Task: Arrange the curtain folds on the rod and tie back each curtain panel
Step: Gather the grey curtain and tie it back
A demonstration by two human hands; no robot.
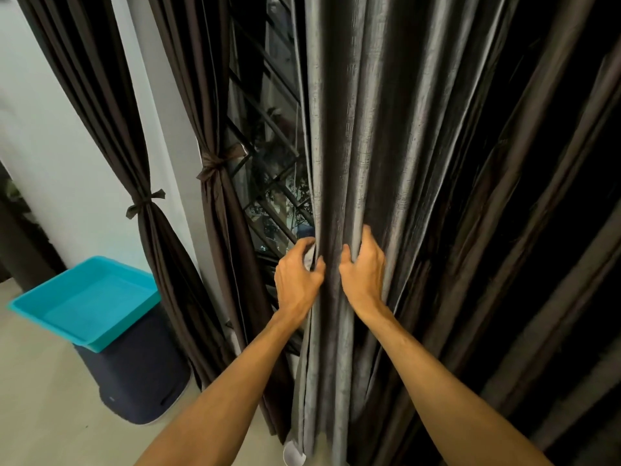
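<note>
A wide dark grey-brown curtain panel (386,146) hangs loose in long vertical folds across the middle and right. My left hand (297,277) grips its left edge at waist height. My right hand (364,267) clutches the folds just to the right, a narrow bunch of cloth pinched between the two hands. Left of it, two brown curtain panels hang gathered: one (221,210) is knotted with a cloth tie (211,164), the other (148,237) with a tie (144,203). The rod is out of sight above.
A window with a dark diagonal metal grille (268,156) shows between the panels. A turquoise plastic tray (30,306) rests on a dark blue round bin (141,375) on the pale floor at lower left. A white wall strip (67,146) stands behind.
</note>
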